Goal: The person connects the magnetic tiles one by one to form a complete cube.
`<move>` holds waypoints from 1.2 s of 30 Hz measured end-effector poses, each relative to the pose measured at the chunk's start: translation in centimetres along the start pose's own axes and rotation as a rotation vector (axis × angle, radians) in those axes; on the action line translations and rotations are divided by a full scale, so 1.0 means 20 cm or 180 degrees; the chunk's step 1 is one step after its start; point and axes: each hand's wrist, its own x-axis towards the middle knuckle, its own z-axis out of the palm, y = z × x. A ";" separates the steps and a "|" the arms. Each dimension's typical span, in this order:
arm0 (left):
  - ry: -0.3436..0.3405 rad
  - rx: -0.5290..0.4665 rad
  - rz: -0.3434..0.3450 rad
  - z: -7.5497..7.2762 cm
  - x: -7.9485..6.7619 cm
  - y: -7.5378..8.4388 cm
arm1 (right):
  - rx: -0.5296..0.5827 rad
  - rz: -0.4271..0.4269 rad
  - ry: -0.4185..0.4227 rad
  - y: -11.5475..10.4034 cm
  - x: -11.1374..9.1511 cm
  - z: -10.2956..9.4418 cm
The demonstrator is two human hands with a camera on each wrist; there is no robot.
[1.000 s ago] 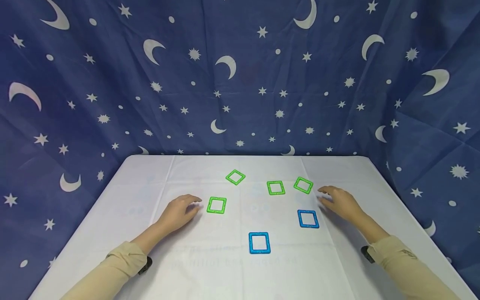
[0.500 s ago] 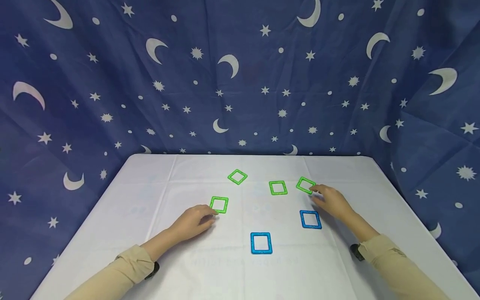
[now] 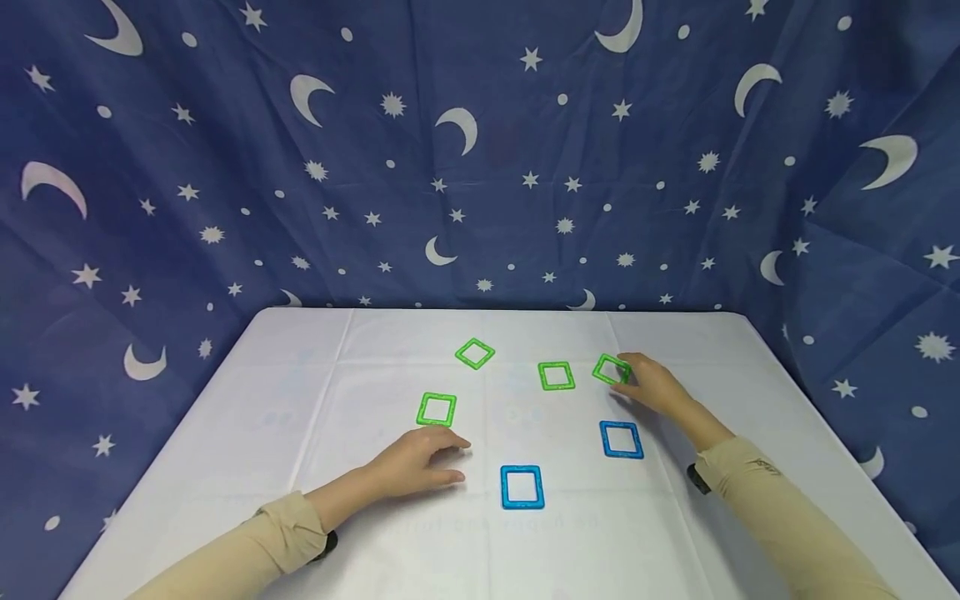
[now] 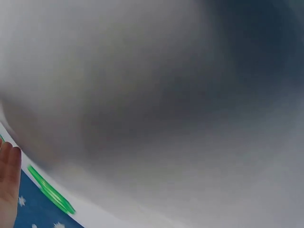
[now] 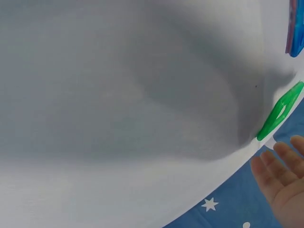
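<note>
In the head view, my right hand (image 3: 654, 383) has its fingers and thumb about the right side of a green square magnetic tile (image 3: 597, 367). The right wrist view shows long, spread fingers near a green tile (image 5: 280, 111); the thumb is out of sight. My left hand (image 3: 416, 460) hovers over the table between a green tile (image 3: 421, 408) and a blue square tile (image 3: 521, 504), thumb and fingers apart, holding nothing. A second blue tile (image 3: 621, 454) lies just below the right hand. The left wrist view catches fingers (image 4: 9, 166) and a green tile (image 4: 51, 190).
Two more green tiles lie farther back, one turned like a diamond (image 3: 475, 367) and one (image 3: 557, 387) left of the right hand's tile. White cloth covers the table (image 3: 360, 350). A blue curtain (image 3: 495, 233) with moons and stars hangs behind and beside it.
My left hand has moved right and nearer, past the left green tile towards the nearer blue one. My right hand has moved left onto the rightmost green tile, which has barely shifted.
</note>
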 end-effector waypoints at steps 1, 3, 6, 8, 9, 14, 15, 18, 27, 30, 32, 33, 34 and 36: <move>-0.0064 -0.0049 -0.0025 0.01 0.00 0.01 | -0.0009 -0.0008 -0.0058 0.00 0.01 0.01; -0.0191 -0.0093 -0.0049 0.02 0.01 0.03 | -0.0033 -0.0016 -0.0172 0.00 0.04 0.02; -0.0368 -0.0070 -0.0041 0.03 0.02 0.06 | -0.0082 -0.0025 -0.0313 0.00 0.07 0.03; -0.0427 -0.0032 -0.0006 0.03 0.03 0.08 | -0.0113 0.0030 -0.0362 0.01 0.08 0.03; -0.0444 -0.0026 0.0002 0.03 0.04 0.09 | -0.0141 0.0051 -0.0375 0.02 0.08 0.03; -0.0422 -0.0008 0.0076 0.05 0.07 0.12 | -0.0222 0.0112 -0.0387 0.04 0.09 0.04; -0.0409 0.0008 0.0064 0.05 0.08 0.13 | -0.0221 0.0100 -0.0394 0.05 0.09 0.04; -0.0310 0.0139 0.0018 0.07 0.09 0.15 | -0.0169 0.0085 -0.0433 0.05 0.11 0.03; -0.0226 0.0466 -0.0096 0.12 0.14 0.21 | 0.0075 0.0260 -0.0545 0.03 0.14 0.02; -0.0336 0.0585 -0.0117 0.13 0.13 0.22 | 0.0162 0.0357 -0.0580 0.01 0.15 0.02; -0.0377 0.0660 -0.0123 0.13 0.13 0.22 | 0.0220 0.0439 -0.0589 0.01 0.15 0.02; -0.0380 0.0685 -0.0131 0.13 0.13 0.22 | 0.0234 0.0466 -0.0585 0.00 0.15 0.02; -0.0372 0.0695 -0.0137 0.13 0.13 0.22 | 0.0248 0.0472 -0.0584 0.00 0.15 0.02; -0.0370 0.0680 -0.0147 0.13 0.13 0.22 | 0.0246 0.0451 -0.0575 -0.01 0.15 0.02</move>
